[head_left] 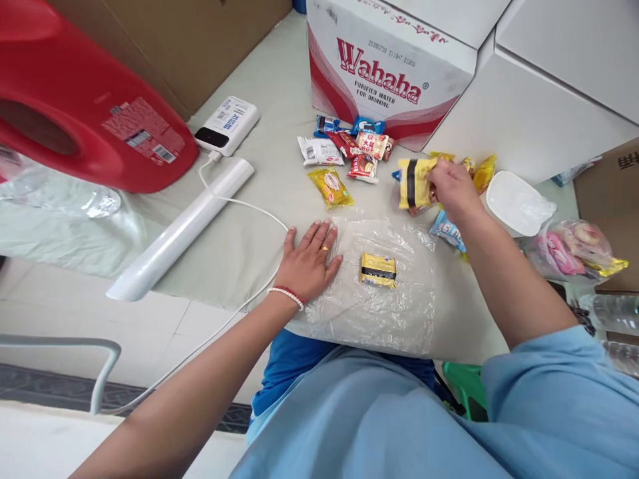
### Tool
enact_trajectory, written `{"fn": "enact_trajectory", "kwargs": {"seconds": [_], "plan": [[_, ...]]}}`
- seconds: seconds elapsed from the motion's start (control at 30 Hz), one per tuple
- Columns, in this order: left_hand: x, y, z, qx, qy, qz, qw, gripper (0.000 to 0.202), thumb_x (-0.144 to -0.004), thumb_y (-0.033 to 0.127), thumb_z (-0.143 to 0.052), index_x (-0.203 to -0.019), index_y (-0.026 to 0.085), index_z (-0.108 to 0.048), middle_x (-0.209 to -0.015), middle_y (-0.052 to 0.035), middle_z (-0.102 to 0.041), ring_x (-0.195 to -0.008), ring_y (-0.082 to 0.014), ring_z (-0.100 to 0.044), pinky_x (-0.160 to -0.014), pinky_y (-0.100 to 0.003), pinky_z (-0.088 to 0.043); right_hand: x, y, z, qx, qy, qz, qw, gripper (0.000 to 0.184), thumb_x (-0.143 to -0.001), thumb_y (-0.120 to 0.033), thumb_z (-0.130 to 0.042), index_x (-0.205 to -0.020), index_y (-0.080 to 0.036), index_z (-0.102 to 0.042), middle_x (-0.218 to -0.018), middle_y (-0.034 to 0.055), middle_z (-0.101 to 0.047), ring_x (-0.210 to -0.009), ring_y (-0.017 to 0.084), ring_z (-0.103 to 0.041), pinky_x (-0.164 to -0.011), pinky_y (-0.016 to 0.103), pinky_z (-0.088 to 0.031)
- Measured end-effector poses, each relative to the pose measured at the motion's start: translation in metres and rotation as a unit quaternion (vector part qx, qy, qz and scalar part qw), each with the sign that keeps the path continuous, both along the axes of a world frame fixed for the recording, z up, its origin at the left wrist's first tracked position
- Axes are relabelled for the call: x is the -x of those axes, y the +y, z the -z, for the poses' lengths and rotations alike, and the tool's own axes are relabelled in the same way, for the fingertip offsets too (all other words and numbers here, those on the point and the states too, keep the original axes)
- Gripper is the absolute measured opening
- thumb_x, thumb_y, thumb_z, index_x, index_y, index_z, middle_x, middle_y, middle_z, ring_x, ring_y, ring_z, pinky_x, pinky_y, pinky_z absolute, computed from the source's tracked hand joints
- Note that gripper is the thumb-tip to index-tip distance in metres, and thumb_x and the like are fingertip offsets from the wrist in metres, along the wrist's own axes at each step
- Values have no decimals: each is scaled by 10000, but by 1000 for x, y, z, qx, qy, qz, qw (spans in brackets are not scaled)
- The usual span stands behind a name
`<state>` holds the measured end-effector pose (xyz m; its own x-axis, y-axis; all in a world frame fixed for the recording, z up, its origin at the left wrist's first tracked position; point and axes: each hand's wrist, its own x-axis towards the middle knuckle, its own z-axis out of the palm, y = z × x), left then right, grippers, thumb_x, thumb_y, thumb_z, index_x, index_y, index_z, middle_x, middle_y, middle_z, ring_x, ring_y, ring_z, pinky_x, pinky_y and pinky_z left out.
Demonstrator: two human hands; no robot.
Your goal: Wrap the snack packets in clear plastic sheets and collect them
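Observation:
My left hand (pixel 310 259) lies flat with fingers spread at the left edge of a clear plastic sheet (pixel 339 319). On that sheet rests a small yellow packet with a black band (pixel 378 270). My right hand (pixel 455 187) pinches a larger yellow snack packet with a black stripe (pixel 415 183), held over several wrapped snacks on the right. Beneath and beside this hand are a light blue packet (pixel 448 230) and a yellow wrapper (pixel 484 174); the hand and forearm partly hide the pile.
Several wrapped snacks (pixel 363 165) lie before a Wahaha water carton (pixel 384 73). At left are a red jug (pixel 94 100), a white power bank (pixel 228 125) with a cable, and a white roll (pixel 182 226). A white plastic container (pixel 516 199) and bagged snacks (pixel 574 247) stand right.

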<state>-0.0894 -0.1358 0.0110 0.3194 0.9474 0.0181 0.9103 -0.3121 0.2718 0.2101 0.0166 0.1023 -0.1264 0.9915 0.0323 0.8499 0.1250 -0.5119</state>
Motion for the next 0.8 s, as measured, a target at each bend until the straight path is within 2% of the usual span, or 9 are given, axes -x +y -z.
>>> {"fn": "enact_trajectory", "kwargs": {"seconds": [0.1, 0.2, 0.23, 0.27, 0.43, 0.53, 0.63, 0.7, 0.8], "plan": [[0, 0, -1, 1, -1, 0, 1000, 653, -1075, 492, -291, -1662, 207, -324, -1734, -117, -319, -1614, -293, -290, -1311, -626, -57, 4, -49, -8, 125, 66, -129, 982, 384, -998, -473, -486, -1023, -179, -733, -916, 53, -740, -803, 207, -672, -708, 312, -545], [0, 0, -2, 2, -1, 1, 1000, 652, -1074, 488, -299, -1666, 216, -314, -1732, -118, -326, -1611, -296, -298, -1311, -627, -54, 17, -83, -9, 257, 102, -290, 916, 416, -1011, -511, -509, -1212, -221, -729, -1051, 17, -770, -894, 201, -697, -789, 305, -559], [0, 0, -2, 1, -1, 1, 1000, 652, -1073, 487, -303, -1669, 220, -309, -1732, -118, -326, -1611, -297, -298, -1311, -626, -54, 22, -89, -7, 267, 95, -321, 904, 414, -1024, -498, -499, -1253, -233, -720, -1076, 16, -771, -916, 202, -698, -810, 309, -557], [0, 0, -3, 1, -1, 0, 1000, 654, -1072, 486, -307, -1671, 225, -303, -1732, -119, -327, -1611, -299, -299, -1311, -626, -53, 26, -92, -4, 254, 75, -334, 904, 399, -1031, -475, -499, -1261, -236, -723, -1083, 23, -772, -935, 209, -698, -836, 318, -554], [-1, 0, -3, 2, -2, -4, 1000, 654, -1068, 488, -316, -1672, 235, -305, -1729, -117, -335, -1609, -300, -303, -1313, -621, -54, 34, -97, 9, 99, -55, -293, 949, 378, -1038, -361, -506, -1271, -160, -725, -1197, 150, -730, -1120, 288, -654, -1023, 419, -493], [-1, 0, -4, 1, -1, -4, 1000, 652, -1069, 493, -314, -1662, 225, -326, -1728, -116, -338, -1607, -297, -306, -1314, -618, -57, 38, -112, 9, 82, -117, -255, 956, 487, -1036, -499, -539, -1352, -154, -675, -1280, 174, -702, -1157, 334, -617, -1018, 463, -482], [-1, 0, -4, 2, 0, -5, 1000, 653, -1069, 493, -309, -1660, 216, -329, -1729, -119, -336, -1608, -299, -305, -1312, -622, -61, 47, -135, 11, 78, -176, -236, 952, 704, -903, -611, -723, -1437, -169, -600, -1393, 192, -647, -1238, 397, -551, -1005, 510, -469], [-2, 0, -3, 3, -1, -6, 1000, 655, -1068, 488, -310, -1664, 217, -319, -1731, -120, -331, -1609, -300, -302, -1312, -625, -60, 53, -147, 17, 70, -205, -231, 949, 742, -872, -544, -787, -1479, -185, -557, -1398, 190, -643, -1255, 409, -525, -993, 528, -461], [-1, 0, -2, 3, -1, -6, 1000, 657, -1067, 488, -314, -1667, 222, -311, -1732, -118, -329, -1612, -295, -296, -1313, -623, -50, 57, -157, 25, 59, -219, -232, 946, 674, -920, -408, -752, -1516, -197, -520, -1359, 178, -665, -1250, 398, -517, -987, 535, -448]]}}
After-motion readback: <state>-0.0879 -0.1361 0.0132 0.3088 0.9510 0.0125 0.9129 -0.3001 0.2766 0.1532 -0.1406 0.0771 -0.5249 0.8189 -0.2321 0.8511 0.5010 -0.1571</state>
